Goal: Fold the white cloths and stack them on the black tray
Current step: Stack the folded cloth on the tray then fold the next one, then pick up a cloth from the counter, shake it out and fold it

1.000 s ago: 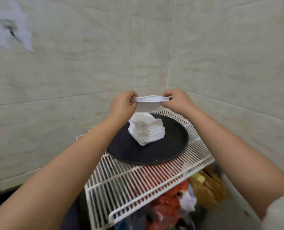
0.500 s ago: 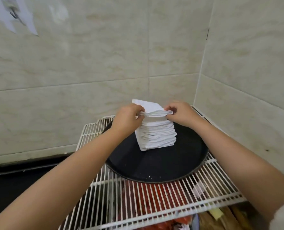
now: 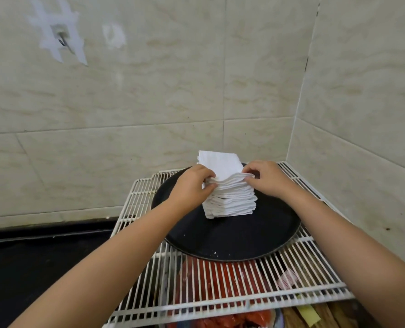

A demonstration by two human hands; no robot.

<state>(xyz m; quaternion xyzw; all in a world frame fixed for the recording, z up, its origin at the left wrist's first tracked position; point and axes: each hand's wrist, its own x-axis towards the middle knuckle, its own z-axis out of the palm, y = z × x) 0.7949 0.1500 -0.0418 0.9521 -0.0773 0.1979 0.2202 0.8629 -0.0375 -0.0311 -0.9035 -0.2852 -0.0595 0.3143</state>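
Since a second ago, both hands have lowered the folded cloth (image 3: 220, 163) onto the stack (image 3: 230, 200) on the black tray (image 3: 232, 237). Left fingers (image 3: 208, 179) and right fingers (image 3: 250, 175) pinch its near corners; square the edges between them before letting go.

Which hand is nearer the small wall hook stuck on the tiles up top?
Left. The left hand grips the white cloth stack's left side, below the small wall hook; the right hand holds the stack's far side, further right.
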